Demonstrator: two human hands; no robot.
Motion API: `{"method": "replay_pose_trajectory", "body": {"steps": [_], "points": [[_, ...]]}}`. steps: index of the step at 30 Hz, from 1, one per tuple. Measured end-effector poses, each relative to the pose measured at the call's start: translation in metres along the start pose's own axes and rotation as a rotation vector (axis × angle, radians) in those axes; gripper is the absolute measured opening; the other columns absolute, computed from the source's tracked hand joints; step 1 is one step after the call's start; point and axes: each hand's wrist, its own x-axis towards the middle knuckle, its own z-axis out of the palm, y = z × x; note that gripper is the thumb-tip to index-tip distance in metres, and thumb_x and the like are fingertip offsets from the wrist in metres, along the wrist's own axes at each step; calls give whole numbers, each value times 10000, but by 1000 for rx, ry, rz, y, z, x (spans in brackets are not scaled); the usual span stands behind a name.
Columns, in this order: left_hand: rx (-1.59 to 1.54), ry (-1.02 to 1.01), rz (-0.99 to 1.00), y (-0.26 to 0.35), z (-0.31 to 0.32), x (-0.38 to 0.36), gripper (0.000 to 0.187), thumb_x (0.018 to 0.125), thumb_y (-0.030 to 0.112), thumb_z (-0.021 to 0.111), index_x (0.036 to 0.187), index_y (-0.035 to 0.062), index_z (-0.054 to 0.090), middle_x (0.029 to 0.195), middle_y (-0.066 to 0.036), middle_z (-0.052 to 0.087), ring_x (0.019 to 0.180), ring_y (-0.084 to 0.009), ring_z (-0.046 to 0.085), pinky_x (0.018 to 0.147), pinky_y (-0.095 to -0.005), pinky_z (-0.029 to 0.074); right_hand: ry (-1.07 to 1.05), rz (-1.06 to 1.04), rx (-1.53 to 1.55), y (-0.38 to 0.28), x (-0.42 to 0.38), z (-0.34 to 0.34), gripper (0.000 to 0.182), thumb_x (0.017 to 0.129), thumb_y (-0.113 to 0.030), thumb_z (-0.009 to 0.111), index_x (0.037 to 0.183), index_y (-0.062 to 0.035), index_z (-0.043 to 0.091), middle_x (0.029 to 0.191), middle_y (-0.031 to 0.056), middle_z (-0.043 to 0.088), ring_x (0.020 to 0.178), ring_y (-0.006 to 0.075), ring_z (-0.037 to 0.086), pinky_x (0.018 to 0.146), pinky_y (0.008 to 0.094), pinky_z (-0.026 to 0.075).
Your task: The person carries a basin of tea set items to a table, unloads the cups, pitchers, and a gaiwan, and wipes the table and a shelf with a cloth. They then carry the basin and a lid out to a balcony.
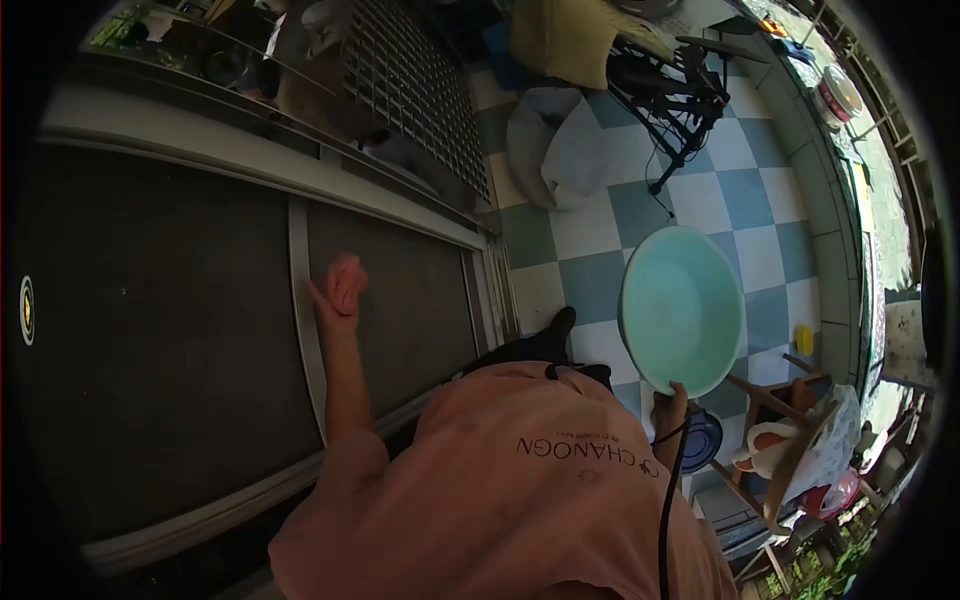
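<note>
At the left, my left hand (338, 308) is closed around a crumpled pink cloth (346, 280), in front of the dark screen panel of a sliding door (400, 270). Its thumb sticks out beside the upright metal bar (303, 270) of the door frame. Lower right, my right hand (672, 402) grips the near rim of a large light-green plastic basin (685, 310). The basin is tilted, its hollow facing me, and nothing shows inside it. My forearm on that side is mostly hidden by the shirt.
Blue and white tiles (640, 215) cover the floor. Ahead are a grey fabric bin (560, 150) and a black folded stand (675, 100). A wooden chair (790, 440) and a blue lidded tub (702, 440) are at the right. A black cable (668, 510) hangs down my front.
</note>
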Motion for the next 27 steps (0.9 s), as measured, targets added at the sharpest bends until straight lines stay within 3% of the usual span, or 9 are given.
{"method": "replay_pose_trajectory", "body": {"steps": [1, 2, 3, 4, 5, 8, 14, 17, 27], "points": [[-199, 246, 17, 19, 3, -4, 725, 897, 646, 253, 1215, 39, 491, 1001, -57, 593, 793, -115, 533, 659, -224, 433, -10, -23, 85, 0, 9, -11, 225, 782, -95, 518, 996, -47, 469, 954, 57, 517, 814, 203, 530, 673, 343, 442], [-268, 253, 120, 26, 11, -6, 682, 901, 621, 271, 1191, 48, 500, 1051, -57, 581, 860, -155, 532, 640, -222, 441, 125, 12, 147, -5, 12, -9, 163, 786, -97, 519, 928, -49, 454, 890, 56, 503, 726, 222, 519, 620, 334, 428], [-487, -383, -4, 11, -90, 26, 616, 899, 585, 324, 1128, 48, 519, 989, -45, 574, 887, -152, 537, 608, -229, 446, 179, -12, 231, -1, 25, -16, 187, 781, -97, 530, 936, -28, 452, 870, 64, 497, 737, 237, 513, 607, 342, 415], [-320, -554, 101, 29, -13, 9, 497, 907, 490, 388, 1034, 34, 540, 801, -27, 541, 732, -133, 527, 530, -222, 400, 231, -44, 266, 0, 38, -23, 225, 776, -111, 535, 958, -14, 444, 914, 94, 493, 795, 258, 498, 663, 362, 413], [-335, -642, 22, 13, 14, 33, 497, 907, 490, 388, 1034, 34, 540, 801, -27, 541, 732, -133, 527, 530, -222, 400, 276, -63, 294, -1, 49, -25, 264, 772, -124, 539, 981, 0, 436, 958, 125, 490, 852, 278, 483, 719, 383, 412], [-360, -803, -225, -22, 72, 79, 461, 905, 463, 392, 1005, 40, 545, 784, -27, 533, 710, -130, 516, 520, -221, 392, 394, -139, 495, -17, 52, 4, 228, 764, -127, 522, 945, -18, 436, 916, 126, 477, 817, 271, 491, 668, 362, 422], [-346, -876, -510, -55, 99, 98, 393, 901, 409, 399, 945, 51, 554, 749, -28, 517, 665, -124, 493, 500, -219, 374, 345, -177, 600, -48, 85, 8, 160, 783, -128, 489, 901, -29, 447, 796, 102, 503, 615, 238, 505, 514, 310, 435], [-343, -879, -619, -81, 114, 98, 362, 899, 382, 403, 916, 56, 559, 731, -29, 510, 643, -122, 482, 490, -218, 366, 463, -140, 764, -75, 92, 13, 132, 788, -123, 472, 883, -37, 437, 749, 91, 478, 563, 222, 480, 449, 279, 404], [-484, -818, -660, -224, 236, 20, 280, 892, 292, 415, 817, 75, 575, 673, -31, 484, 569, -112, 445, 457, -214, 337, 442, -74, 627, -219, 132, -43, 137, 780, -71, 476, 869, -30, 380, 777, 108, 416, 574, 233, 434, 477, 317, 366]]}}
